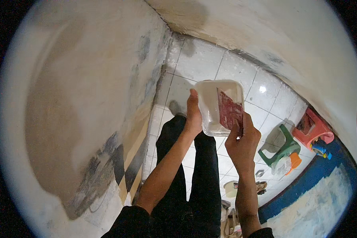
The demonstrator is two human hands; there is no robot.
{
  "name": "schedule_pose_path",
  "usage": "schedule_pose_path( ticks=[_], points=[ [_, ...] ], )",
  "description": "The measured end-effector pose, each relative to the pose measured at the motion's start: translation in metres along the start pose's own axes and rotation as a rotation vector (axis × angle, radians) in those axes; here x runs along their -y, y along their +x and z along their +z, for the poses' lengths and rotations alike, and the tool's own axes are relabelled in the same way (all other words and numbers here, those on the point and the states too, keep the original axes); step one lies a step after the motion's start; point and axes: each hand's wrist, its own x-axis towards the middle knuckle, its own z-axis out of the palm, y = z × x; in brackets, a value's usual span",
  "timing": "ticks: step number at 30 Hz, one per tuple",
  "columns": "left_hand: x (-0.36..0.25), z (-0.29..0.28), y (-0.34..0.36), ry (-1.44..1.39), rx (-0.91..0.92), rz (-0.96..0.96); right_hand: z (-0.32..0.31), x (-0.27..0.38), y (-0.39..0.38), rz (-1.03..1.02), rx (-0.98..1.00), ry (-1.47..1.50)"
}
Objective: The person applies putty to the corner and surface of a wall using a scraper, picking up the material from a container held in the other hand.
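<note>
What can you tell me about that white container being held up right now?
The white container is a rounded-square tub of translucent, plastic-looking material with soft corners. It is held in the air above the tiled floor, tipped so that its open mouth faces the camera. The left hand grips its left edge, thumb over the rim. The right hand presses a dark red, rough-looking sheet, like sandpaper, against its inside right part. Nothing else can be made out inside it.
</note>
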Motion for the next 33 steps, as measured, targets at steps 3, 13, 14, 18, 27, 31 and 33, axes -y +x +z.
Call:
schedule_pose_path(
  ticks=[3,13,14,18,27,31,33],
  points=[
    [0.004,-0.002,0.007,0.023,0.030,0.066,0.013,-0.006,0.006,0.041,0.101,-0.056],
    [-0.005,-0.056,0.046,0.004,-0.002,0.027,0.051,-0.064,0.037,0.122,0.046,0.538],
    [-0.007,-0.058,0.049,0.029,-0.005,0.033,0.055,-0.069,0.042,0.117,0.057,0.592],
    [-0.016,-0.079,0.069,-0.047,0.048,0.041,0.064,-0.062,0.068,0.249,0.162,0.784],
    [-0.013,-0.120,0.072,0.221,-0.153,0.037,0.237,0.016,0.168,-0.182,-0.042,0.563],
    [0.007,-0.149,0.047,0.256,-0.217,-0.068,0.284,0.057,0.157,-0.172,-0.155,0.542],
    [0.018,-0.164,0.040,0.228,-0.186,-0.081,0.284,0.060,0.157,-0.149,-0.201,0.560]
  ],
)
